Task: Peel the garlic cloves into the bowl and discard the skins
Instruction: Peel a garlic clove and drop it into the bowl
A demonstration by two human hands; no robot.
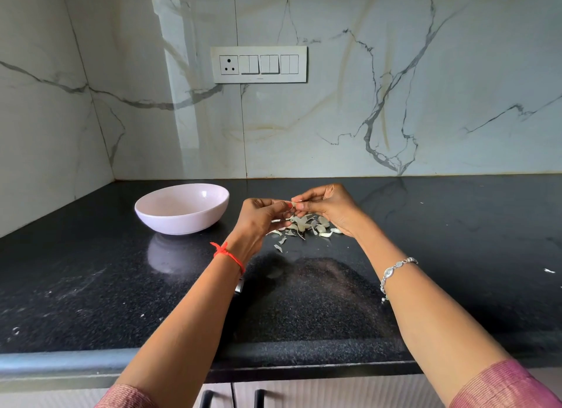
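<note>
- Pinching one garlic clove (293, 206) between left grip (262, 217) and right grip (330, 205), fingertips of both closed on it.
- Just below the grips: heap of loose skins (304, 226) on the surface (441, 240).
- Left of the grips, apart: bowl (182, 222).
- Risk: slick clove popping from the pinch into the skins, lost among them.

Between the pink bowl (182, 208) and the heap of garlic skins (304, 226) lies a strip of bare black countertop (456, 240) — the left hand (258, 217) hangs over it, meeting the right hand (327, 205) above the heap, both pinching a garlic clove (293, 204). Right of the heap the counter runs open; the marble wall (334, 133) closes off the back and left.
</note>
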